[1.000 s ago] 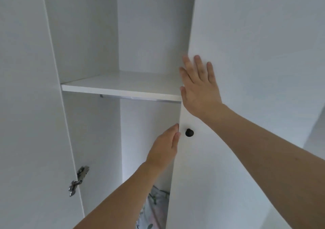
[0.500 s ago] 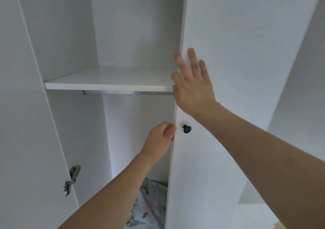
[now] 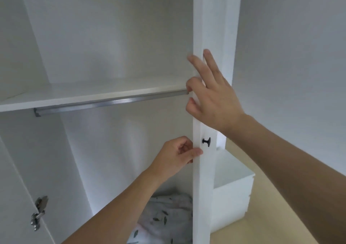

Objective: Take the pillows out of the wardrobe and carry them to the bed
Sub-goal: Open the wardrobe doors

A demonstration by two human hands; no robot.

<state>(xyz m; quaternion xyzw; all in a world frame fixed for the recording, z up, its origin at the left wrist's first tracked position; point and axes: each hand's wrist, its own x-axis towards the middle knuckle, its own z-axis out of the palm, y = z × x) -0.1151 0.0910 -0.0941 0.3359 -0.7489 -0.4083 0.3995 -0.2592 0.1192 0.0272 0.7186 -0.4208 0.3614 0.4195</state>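
2 bare forearms, left hand [image 3: 177, 154] and right hand [image 3: 215, 101], no sleeves visible.

The door [image 3: 206, 178] and shelf [image 3: 89, 94] look like smooth, matt white laminated board. Under the shelf, at 9 o'clock, the rail [image 3: 104, 102] is brushed metal with a soft sheen. The knob [image 3: 206, 142] is matt black; whether metal or plastic cannot be told. The hinge [image 3: 38, 213] at 7 o'clock is bright, shiny metal. The pillow [image 3: 164, 219] at 6 o'clock is soft, creased grey cloth printed with dark leaves. The floor [image 3: 280, 217] at 4 o'clock is smooth and pale tan.
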